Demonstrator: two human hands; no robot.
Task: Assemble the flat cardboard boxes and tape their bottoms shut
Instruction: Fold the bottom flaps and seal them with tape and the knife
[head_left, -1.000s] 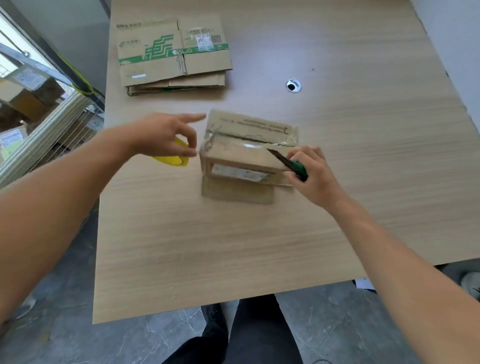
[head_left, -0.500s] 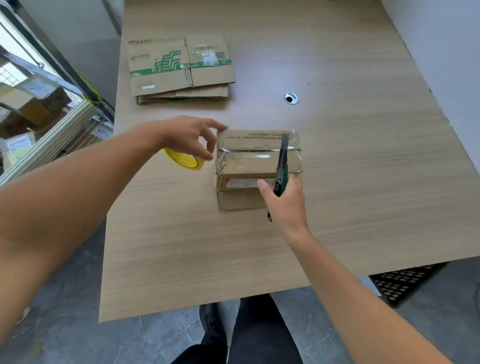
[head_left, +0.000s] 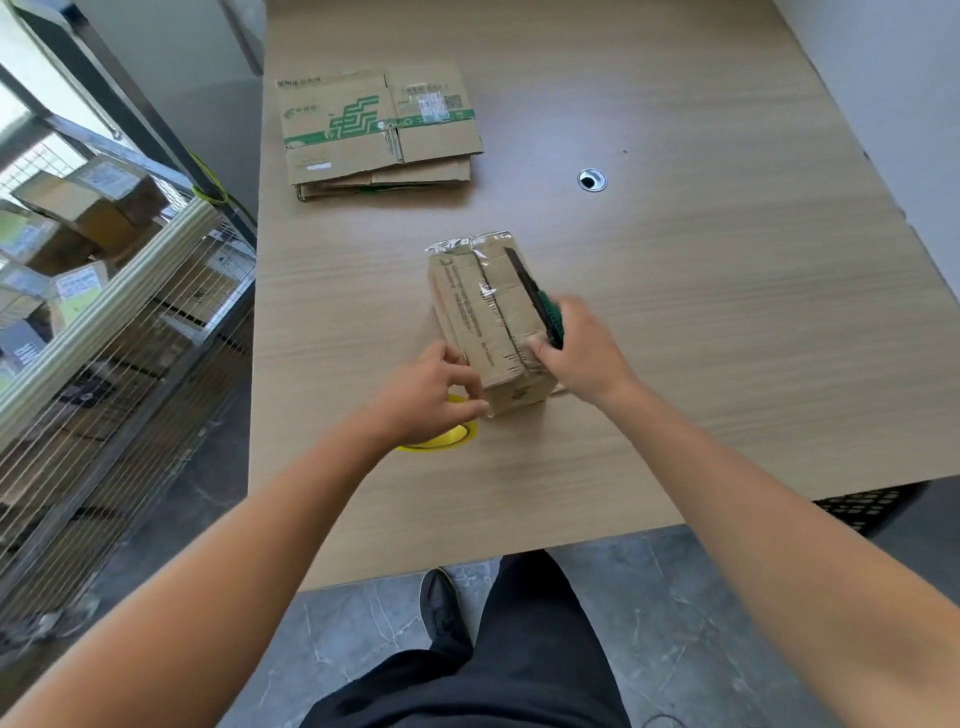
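Observation:
A small assembled cardboard box (head_left: 485, 317) stands on the wooden table (head_left: 701, 322), its long side running away from me, with clear tape along the top seam and crumpled over the far end. My right hand (head_left: 582, 351) grips a green utility knife (head_left: 540, 301) and touches the box's near right corner; the blade lies over the box top. My left hand (head_left: 431, 395) has its fingers curled at the box's near left corner, over a yellow tape roll (head_left: 447, 434) that it mostly hides.
A stack of flat cardboard boxes (head_left: 376, 130) with green print lies at the table's far left. A round cable hole (head_left: 591, 180) sits in the tabletop to the right of it. A wire cage cart (head_left: 104, 312) with parcels stands left of the table.
The box has been turned from lying crosswise to lying lengthwise. Both hands came nearer to me, to its near corners. The tape roll now lies under my left hand, closer to the table's front.

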